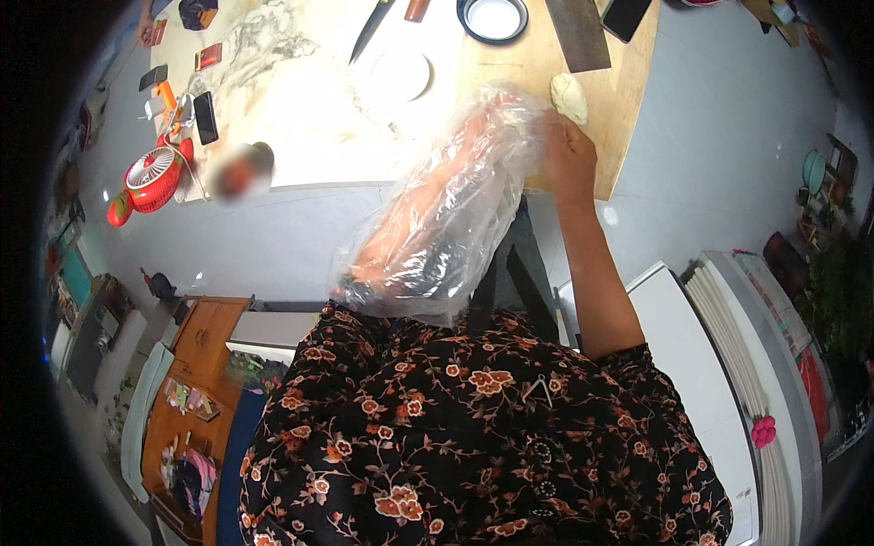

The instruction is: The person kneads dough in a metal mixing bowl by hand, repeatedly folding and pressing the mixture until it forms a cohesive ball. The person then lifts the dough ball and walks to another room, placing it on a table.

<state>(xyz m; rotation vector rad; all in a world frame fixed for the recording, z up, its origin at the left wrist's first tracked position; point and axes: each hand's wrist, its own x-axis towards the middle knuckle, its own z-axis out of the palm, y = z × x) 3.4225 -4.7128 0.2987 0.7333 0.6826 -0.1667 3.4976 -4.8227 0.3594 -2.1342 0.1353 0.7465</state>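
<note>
A clear plastic bag point(464, 218) is drawn over my left forearm, its wide mouth hanging near the elbow. Inside its far end lies my left hand point(501, 109), with creased, shiny plastic blurring the fingers. My right hand point(571, 150) pinches the bag beside the left hand, fingers closed on the plastic. Just beyond the right hand, a pale lump that looks like dough point(569, 97) rests on a wooden board point(624, 118). A white round dish or lid point(401, 75) lies on the table left of the bag.
Toward the far edge are a knife point(371, 32), a dark-rimmed bowl point(492, 18), a dark flat strip point(579, 36) and a phone point(625, 16). At left stand a red fan point(153, 177) and another phone point(206, 118). A white cabinet point(692, 355) is at my right.
</note>
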